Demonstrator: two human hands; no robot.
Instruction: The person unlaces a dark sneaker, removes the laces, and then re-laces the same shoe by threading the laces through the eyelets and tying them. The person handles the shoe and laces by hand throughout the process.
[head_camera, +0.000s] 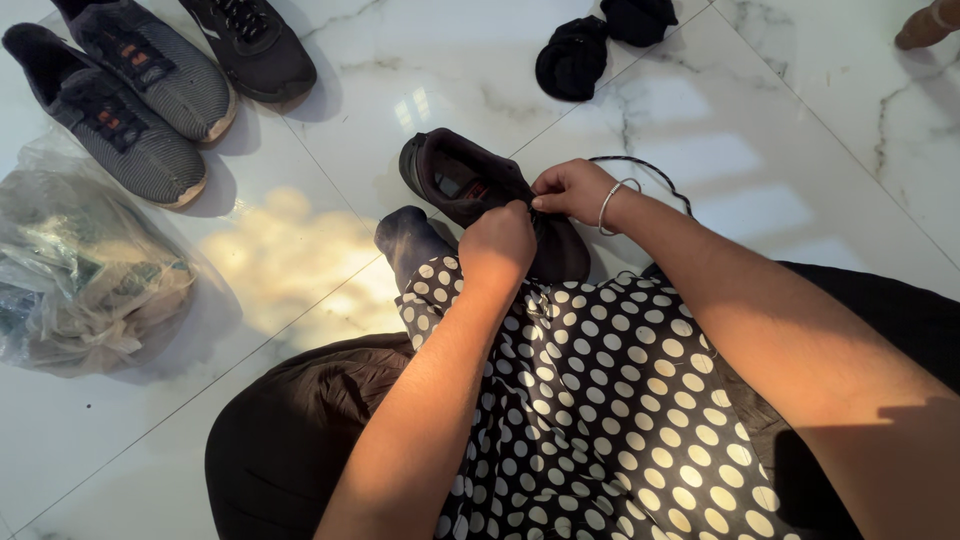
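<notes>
Black shoe (470, 185) held by two hands, left hand (497, 245) and right hand (572, 190)

Warm sunlit patches, deep sharp shadows

A dark shoe (480, 190) is seen on the white marble floor (780, 150), propped against a knee clad in black fabric with white polka dots (600, 400). The left hand (497, 245) is closed over the shoe's upper, and the right hand (575, 190), with a thin bangle (607, 205) at its wrist, is pinched just beside it at the same spot. A dark lace (650, 170) is looped on the floor behind the right wrist. Two grey knit shoes (130, 90) and a black shoe (255, 45) are laid at the upper left, a crumpled clear plastic bag (80, 270) at the left, and dark socks (600, 45) at the top.
</notes>
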